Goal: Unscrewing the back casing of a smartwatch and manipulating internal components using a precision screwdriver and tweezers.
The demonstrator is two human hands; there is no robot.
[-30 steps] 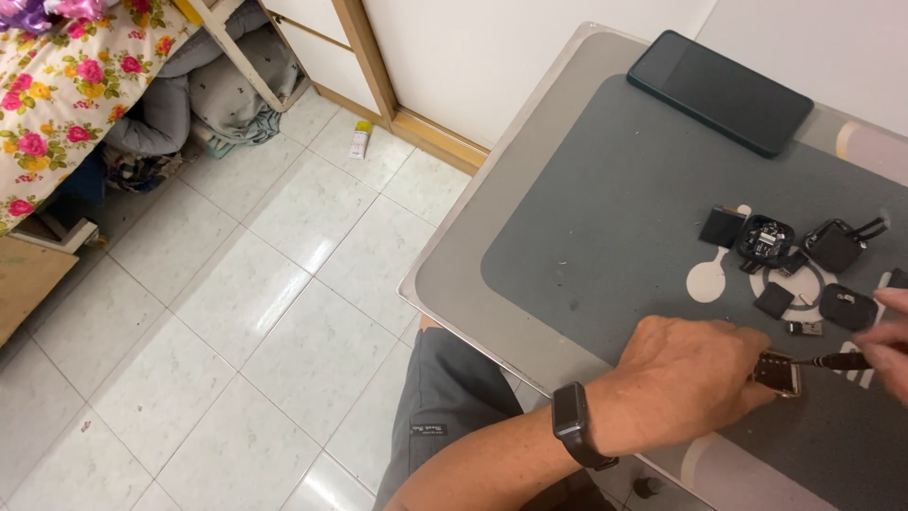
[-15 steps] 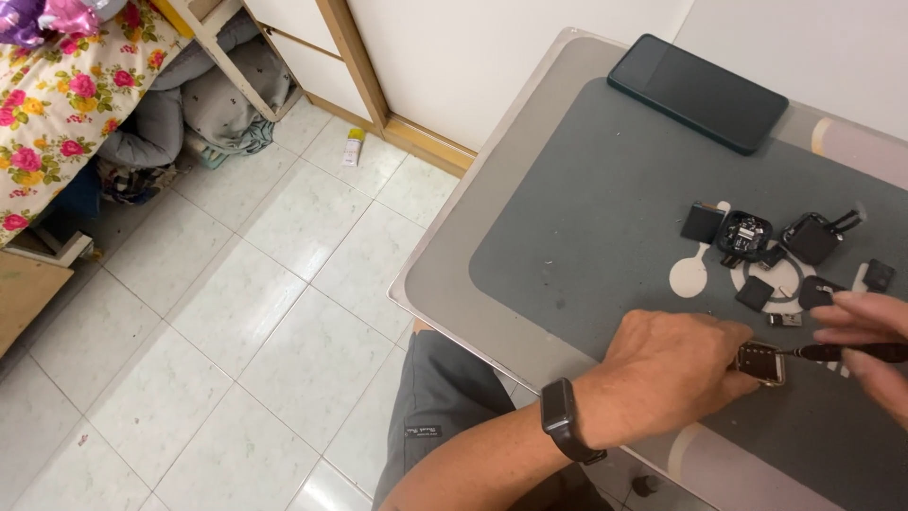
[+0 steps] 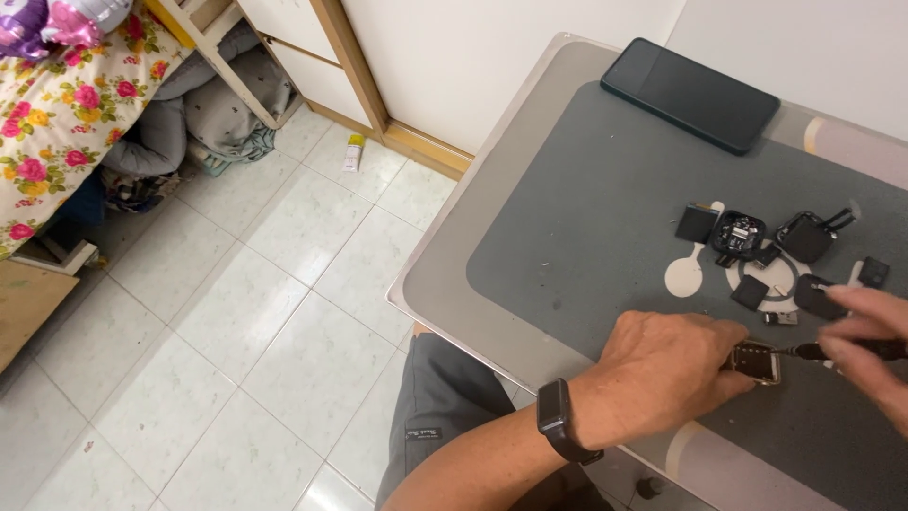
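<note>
The right hand [image 3: 875, 341] is blurred and cut off by the right edge, so its grip on the thin dark tool [image 3: 832, 351] cannot be judged. The left hand [image 3: 662, 374] hides the near side of the small square part [image 3: 759, 361]. The black pieces [image 3: 757, 241] farther off are too small to identify. The worktop [image 3: 454, 274] runs out of view at right.

My right hand [image 3: 870, 331] now reaches further in toward my left hand [image 3: 662, 364], and the tip of the thin dark tool [image 3: 832, 351] now meets the small square casing [image 3: 757, 361], where a second ago it lay a little off to the side. My head has turned too: the phone [image 3: 702, 93] and the loose black parts [image 3: 771, 251] sit lower and nearer the middle of my view.
</note>
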